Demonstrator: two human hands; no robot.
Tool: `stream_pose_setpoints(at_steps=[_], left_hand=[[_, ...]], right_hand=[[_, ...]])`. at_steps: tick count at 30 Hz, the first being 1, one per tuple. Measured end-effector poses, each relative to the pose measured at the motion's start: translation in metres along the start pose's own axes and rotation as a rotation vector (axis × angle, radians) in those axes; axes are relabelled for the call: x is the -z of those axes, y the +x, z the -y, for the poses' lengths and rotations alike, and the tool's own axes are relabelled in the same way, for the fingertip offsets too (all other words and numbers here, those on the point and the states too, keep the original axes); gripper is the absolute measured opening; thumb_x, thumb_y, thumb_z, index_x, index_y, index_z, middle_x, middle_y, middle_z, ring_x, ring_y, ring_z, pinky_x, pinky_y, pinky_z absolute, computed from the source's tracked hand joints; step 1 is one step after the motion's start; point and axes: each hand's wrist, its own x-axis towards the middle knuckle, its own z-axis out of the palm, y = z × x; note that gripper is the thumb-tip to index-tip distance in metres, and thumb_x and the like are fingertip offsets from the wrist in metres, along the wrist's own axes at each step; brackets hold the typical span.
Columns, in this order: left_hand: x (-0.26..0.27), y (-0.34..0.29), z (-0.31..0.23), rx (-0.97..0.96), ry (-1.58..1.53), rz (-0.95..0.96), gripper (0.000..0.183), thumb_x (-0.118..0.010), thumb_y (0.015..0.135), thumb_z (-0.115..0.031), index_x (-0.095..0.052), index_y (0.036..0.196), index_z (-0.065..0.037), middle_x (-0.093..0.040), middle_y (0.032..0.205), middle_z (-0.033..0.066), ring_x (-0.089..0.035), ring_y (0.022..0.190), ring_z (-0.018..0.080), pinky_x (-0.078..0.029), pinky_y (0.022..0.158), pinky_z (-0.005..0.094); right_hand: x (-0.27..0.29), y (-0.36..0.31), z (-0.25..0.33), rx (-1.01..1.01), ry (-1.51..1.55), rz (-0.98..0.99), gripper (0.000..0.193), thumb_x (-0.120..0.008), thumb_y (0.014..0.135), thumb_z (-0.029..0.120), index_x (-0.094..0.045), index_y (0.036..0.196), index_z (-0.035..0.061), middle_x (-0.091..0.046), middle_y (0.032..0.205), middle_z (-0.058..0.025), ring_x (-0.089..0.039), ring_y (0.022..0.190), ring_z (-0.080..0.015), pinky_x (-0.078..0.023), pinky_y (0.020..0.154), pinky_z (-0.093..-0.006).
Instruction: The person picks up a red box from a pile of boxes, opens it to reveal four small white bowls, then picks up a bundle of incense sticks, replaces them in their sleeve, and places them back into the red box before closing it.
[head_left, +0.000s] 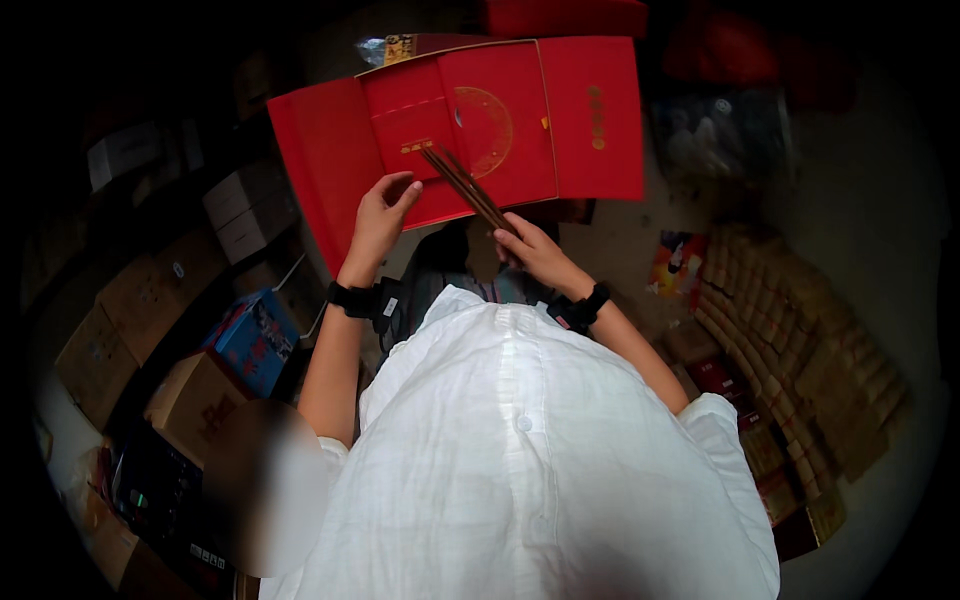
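My right hand (535, 252) is closed around the lower end of a bundle of thin brown sticks (465, 188), which look like chopsticks. Their far ends fan out slightly and point up and left over a red gift box (420, 98). The box lies spread open, with a side flap (598, 120) folded out to the right and gold print on its red surfaces. Close to the box's near left edge, my left hand (382, 215) is empty, its thumb and curved fingers apart. Both wrists wear black bands.
Cardboard boxes (160, 290) and a blue printed box (255, 340) are stacked on my left. To the right, rows of brown paper-wrapped packs (790, 330) stand on the floor. A clear plastic bag (725, 135) lies beyond the flap. A small printed item (400, 47) sits behind the gift box.
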Motion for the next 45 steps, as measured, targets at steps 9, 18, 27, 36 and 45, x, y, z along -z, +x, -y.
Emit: stream_pose_setpoints(at_steps=[9,18,27,36,45], left_hand=[[-0.014,-0.002,0.007,0.015,-0.378,0.236,0.026,-0.066,0.097,-0.014,-0.064,0.117,0.003,-0.071,0.106,0.0091,-0.069,0.097,0.0154,-0.052,0.09,0.0272],[-0.01,-0.004,0.019,0.115,-0.339,0.284,0.026,-0.068,0.097,-0.024,-0.069,0.109,0.0,-0.071,0.103,0.0077,-0.069,0.094,0.0163,-0.053,0.089,0.029],[-0.02,0.002,0.041,0.187,-0.383,0.176,0.026,-0.068,0.096,-0.019,-0.067,0.104,0.006,-0.072,0.096,0.0114,-0.072,0.082,0.0184,-0.059,0.075,0.0275],[-0.044,0.013,0.068,0.142,-0.305,0.191,0.024,-0.065,0.097,-0.015,-0.066,0.102,0.008,-0.072,0.094,0.0164,-0.073,0.076,0.0224,-0.059,0.067,0.0287],[-0.067,-0.016,0.001,-0.073,0.438,0.035,0.034,-0.07,0.087,-0.033,-0.071,0.101,-0.003,-0.071,0.096,0.022,-0.069,0.092,0.0408,-0.055,0.081,0.0501]], right_hand=[[-0.02,0.016,0.004,-0.005,0.223,0.151,0.033,-0.05,0.106,0.034,-0.057,0.115,0.0031,-0.057,0.077,-0.0008,-0.054,0.063,-0.0077,-0.045,0.058,-0.022],[-0.023,0.016,-0.009,-0.082,0.265,0.08,0.034,-0.06,0.101,0.031,-0.055,0.119,0.0023,-0.063,0.079,-0.0042,-0.063,0.062,-0.0107,-0.054,0.058,-0.0248],[-0.029,0.017,-0.028,-0.033,0.293,-0.029,0.034,-0.063,0.1,0.024,-0.052,0.122,0.0013,-0.063,0.079,-0.0059,-0.062,0.06,-0.0106,-0.053,0.056,-0.0241],[-0.021,-0.011,-0.055,-0.039,0.254,-0.009,0.025,-0.062,0.099,0.013,-0.052,0.118,0.0015,-0.063,0.085,-0.0074,-0.063,0.071,-0.0131,-0.054,0.061,-0.0257],[-0.02,-0.024,-0.078,0.058,0.268,-0.207,0.03,-0.064,0.095,0.004,-0.049,0.121,-0.0008,-0.068,0.094,-0.0117,-0.067,0.079,-0.0156,-0.057,0.072,-0.0279]])
